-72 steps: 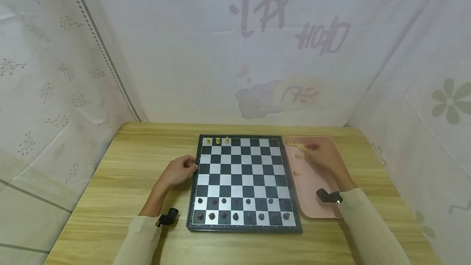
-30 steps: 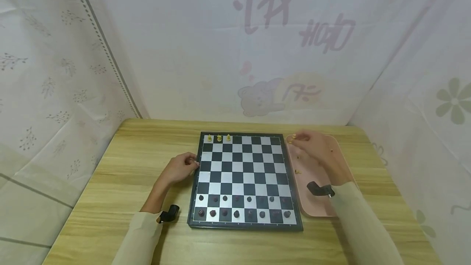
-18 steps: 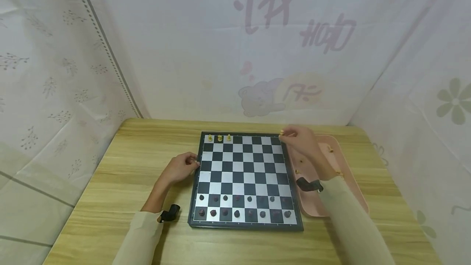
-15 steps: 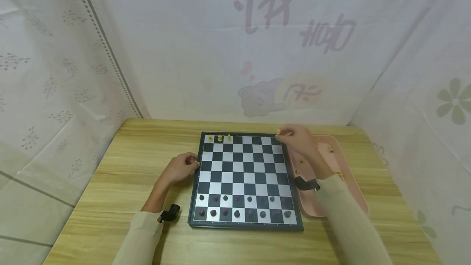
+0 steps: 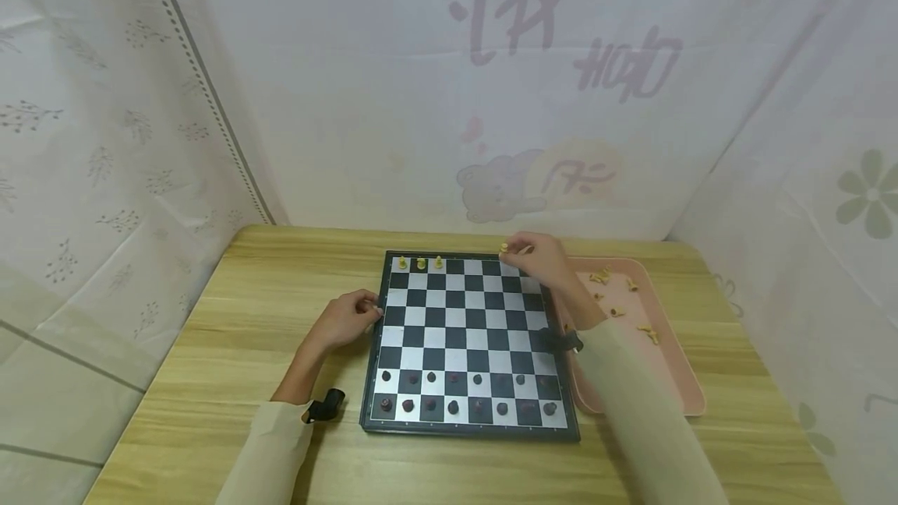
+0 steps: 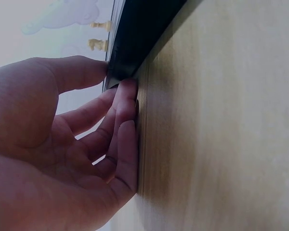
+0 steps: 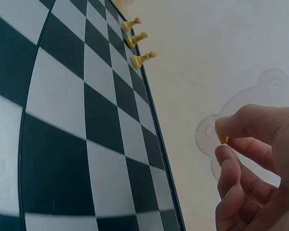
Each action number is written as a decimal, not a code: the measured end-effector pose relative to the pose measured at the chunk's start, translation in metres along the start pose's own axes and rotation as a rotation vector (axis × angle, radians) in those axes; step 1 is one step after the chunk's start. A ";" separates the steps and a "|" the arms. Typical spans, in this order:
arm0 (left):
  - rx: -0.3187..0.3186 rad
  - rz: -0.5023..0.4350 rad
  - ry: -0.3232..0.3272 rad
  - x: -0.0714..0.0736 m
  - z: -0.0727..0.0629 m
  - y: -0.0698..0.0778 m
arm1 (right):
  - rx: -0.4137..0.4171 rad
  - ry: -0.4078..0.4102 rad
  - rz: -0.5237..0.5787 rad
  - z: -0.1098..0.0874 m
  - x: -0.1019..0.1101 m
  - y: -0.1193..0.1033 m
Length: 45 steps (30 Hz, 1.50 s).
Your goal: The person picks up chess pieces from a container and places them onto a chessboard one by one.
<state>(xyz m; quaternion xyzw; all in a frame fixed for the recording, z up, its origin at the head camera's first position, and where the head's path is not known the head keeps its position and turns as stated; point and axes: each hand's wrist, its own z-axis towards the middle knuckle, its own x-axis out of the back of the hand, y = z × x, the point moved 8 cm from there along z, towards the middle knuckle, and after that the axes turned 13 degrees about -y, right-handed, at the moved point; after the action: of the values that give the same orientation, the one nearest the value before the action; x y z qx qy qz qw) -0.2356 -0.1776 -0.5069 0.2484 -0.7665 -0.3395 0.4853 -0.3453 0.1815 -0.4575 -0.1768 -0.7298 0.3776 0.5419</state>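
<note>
My right hand (image 5: 536,256) pinches a small yellow chess piece (image 5: 504,248) between thumb and fingers, over the far edge of the chessboard (image 5: 456,316). In the right wrist view the fingers mostly hide this chess piece (image 7: 223,138). My left hand (image 5: 345,319) holds the board's left edge. The left wrist view shows its thumb on the dark rim (image 6: 144,33) and curled fingers below, close to the table. Three yellow pieces stand in the far left corner squares, among them a chess bishop (image 7: 143,59). Dark chess pieces (image 5: 453,407) fill the two near rows.
Right of the board lies a pink tray (image 5: 673,388), partly under my right forearm. Several yellow chess pieces (image 5: 617,312) lie loose in it. The wooden table (image 5: 266,271) ends at a patterned cloth wall (image 5: 393,100) behind.
My right hand has picked up a yellow piece from the tray and carried it left over the board's far edge. The left hand stays at the board's left edge.
</note>
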 end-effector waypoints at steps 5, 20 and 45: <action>0.001 0.004 0.003 0.000 0.002 -0.002 | 0.008 -0.017 0.030 0.011 -0.010 -0.004; -0.004 0.000 0.009 0.000 0.003 -0.005 | 0.082 -0.074 -0.064 0.040 -0.043 -0.022; 0.003 -0.006 0.017 0.001 0.002 -0.003 | 0.077 -0.168 -0.100 0.059 -0.077 -0.031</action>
<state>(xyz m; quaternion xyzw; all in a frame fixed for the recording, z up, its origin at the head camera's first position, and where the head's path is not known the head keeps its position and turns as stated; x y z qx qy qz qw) -0.2379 -0.1797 -0.5090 0.2543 -0.7622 -0.3378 0.4902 -0.3679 0.0892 -0.4927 -0.0870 -0.7654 0.3915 0.5033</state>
